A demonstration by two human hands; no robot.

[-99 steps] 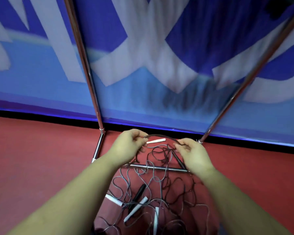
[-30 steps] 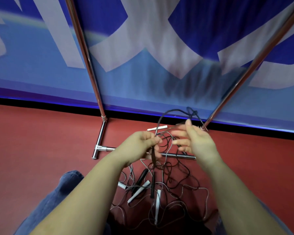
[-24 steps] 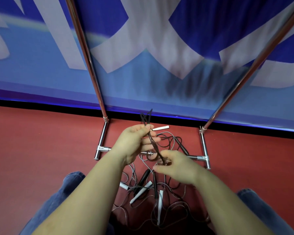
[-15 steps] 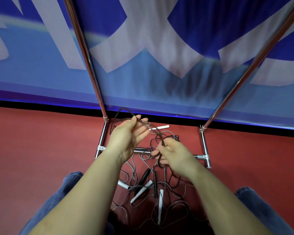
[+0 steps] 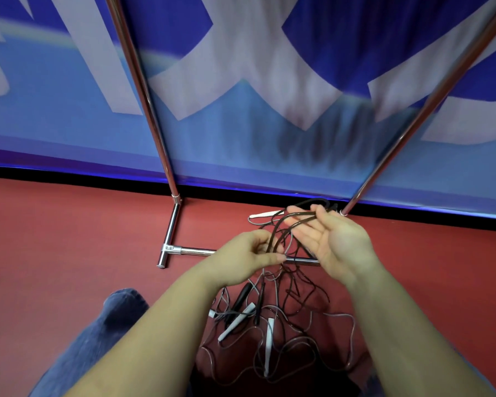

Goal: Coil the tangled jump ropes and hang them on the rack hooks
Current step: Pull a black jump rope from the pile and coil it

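Nearest, a knee in blue denim (image 5: 98, 333) at lower left; just beyond, between the forearms, a tangle of jump ropes (image 5: 272, 325) heaped loose on the red floor (image 5: 55, 239), thin grey and dark cords looped over one another, with white handles (image 5: 268, 339) and black handles (image 5: 242, 296) lying among them; no container anywhere in view. Above the heap, left hand (image 5: 246, 255) with fingers curled, pinching a dark cord (image 5: 281, 227) between thumb and fingertips; right hand (image 5: 332, 242) just beside it, palm up, fingers straight and spread, loops of the same dark cord draped over the fingers near their tips. Beyond the hands, chrome base bar of the rack (image 5: 172, 247) flat on the floor, two slanting chrome poles (image 5: 143, 96) rising from it; another white handle (image 5: 262, 214) on the floor behind the raised cord; farthest, a blue and white banner (image 5: 241, 67); rack hooks out of view.
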